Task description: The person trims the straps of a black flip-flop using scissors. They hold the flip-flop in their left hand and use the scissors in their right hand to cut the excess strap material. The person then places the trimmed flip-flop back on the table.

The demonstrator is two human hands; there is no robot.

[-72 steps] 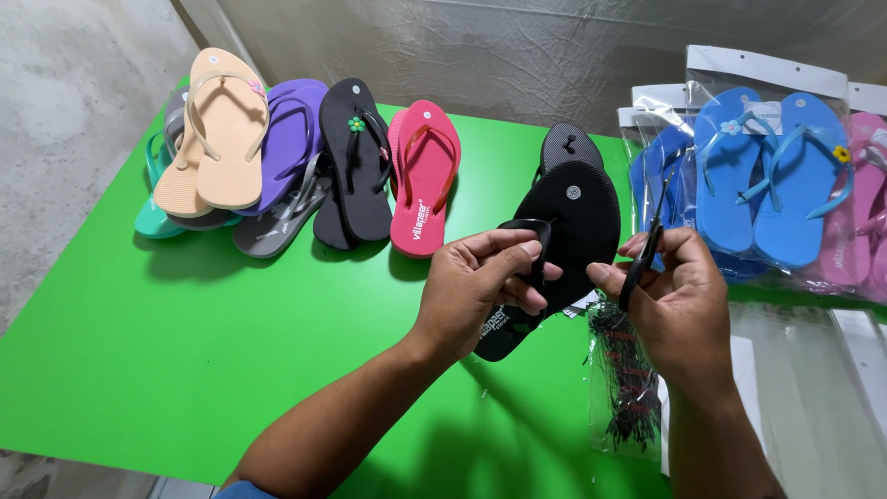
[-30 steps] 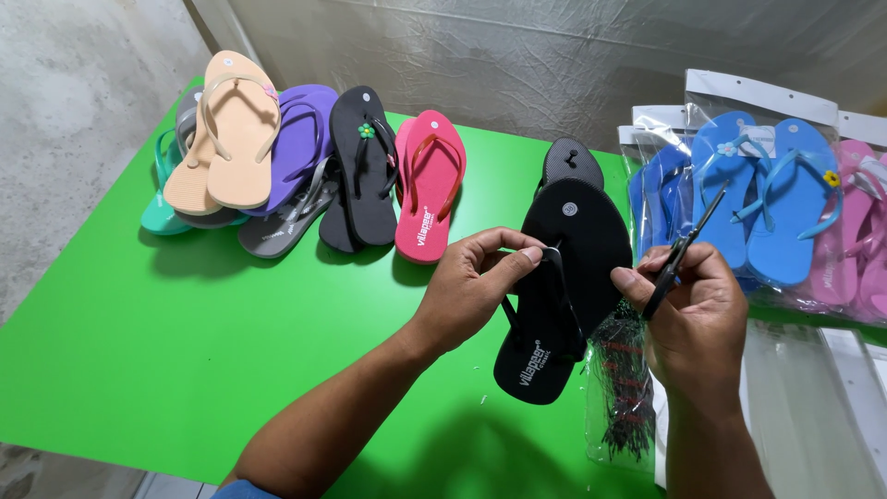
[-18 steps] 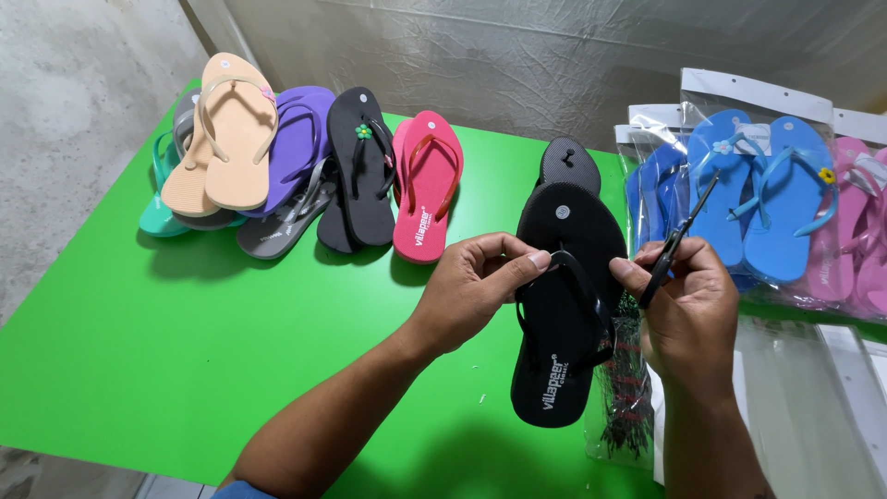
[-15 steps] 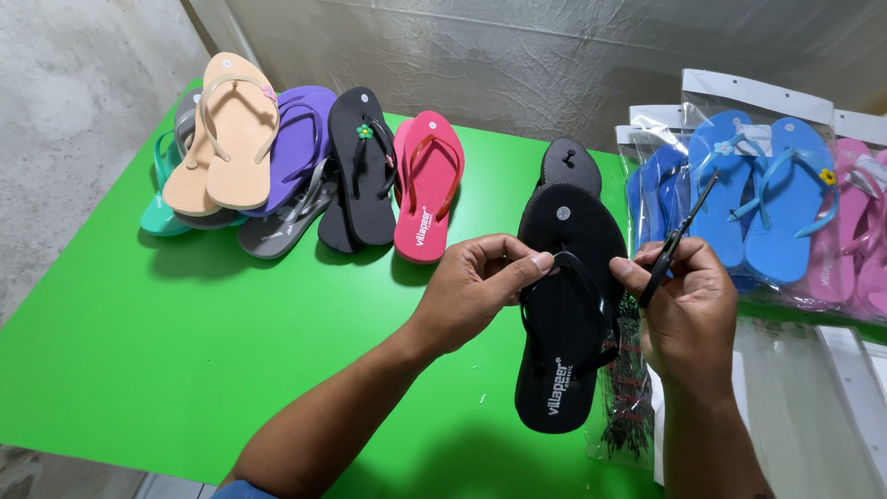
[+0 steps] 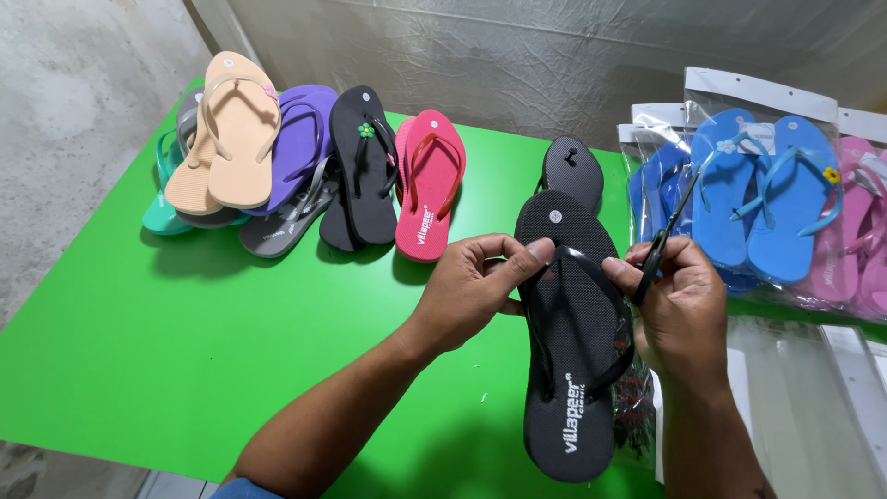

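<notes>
A black flip-flop lies sole-down at the table's front right, heel toward me. My left hand pinches its strap near the toe end, fingers closed on it. My right hand touches the strap's other side and holds a pair of black scissors, blades pointing up and away. Under this sandal a second black flip-flop shows its toe end, and a third black one lies just beyond.
On the green table, at the back left, a row of flip-flops: peach, purple, black with a flower, pink. Bagged blue flip-flops and pink ones lie at right. A clear bag sits under my right wrist.
The black flip-flop was turned from tilted with its underside showing to lying flat, strap up. Both hands stayed on it, now at the strap's toe end.
</notes>
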